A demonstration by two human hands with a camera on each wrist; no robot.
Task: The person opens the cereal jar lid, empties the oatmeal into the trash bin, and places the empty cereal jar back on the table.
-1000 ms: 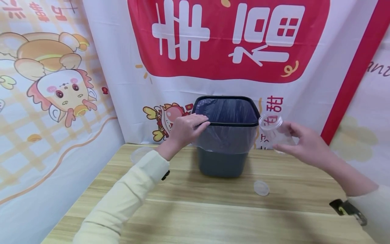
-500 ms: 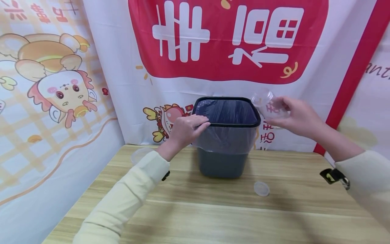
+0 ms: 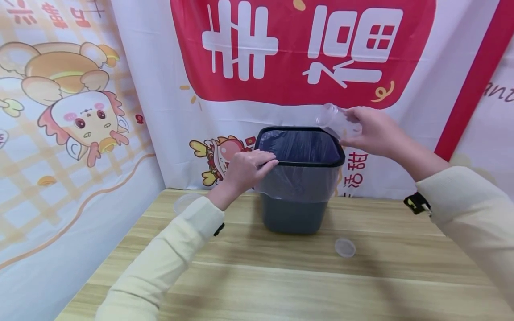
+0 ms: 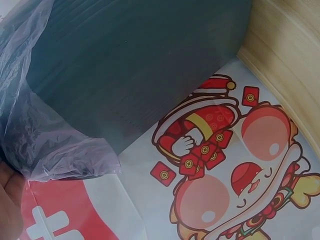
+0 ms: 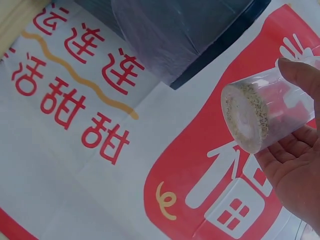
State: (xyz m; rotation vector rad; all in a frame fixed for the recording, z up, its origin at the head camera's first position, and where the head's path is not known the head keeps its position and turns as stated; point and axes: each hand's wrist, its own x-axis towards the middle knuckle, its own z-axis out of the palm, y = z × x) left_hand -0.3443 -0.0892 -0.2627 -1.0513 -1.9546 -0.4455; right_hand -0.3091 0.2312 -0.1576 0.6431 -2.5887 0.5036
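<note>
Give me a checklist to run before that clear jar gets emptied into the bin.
1. Jar secured: ok, the right hand grips the clear jar.
2. Bin steadied: ok, the left hand rests at the left side of the bin's rim.
3. Liner fitted: ok, folded over the rim.
4. Contents in jar: ok, grains show at one end.
5. Mouth fully over the opening: cannot tell.

Lots of plastic on wood grain

The jar looks like clear glossy plastic, with rough, crumbly bits inside. Bin seems smooth matt plastic, bag is thin, shiny, crinkly film. Table has a smooth wood-grain top, the backdrop looks like creased printed cloth, and the sleeves are matt fabric.
</note>
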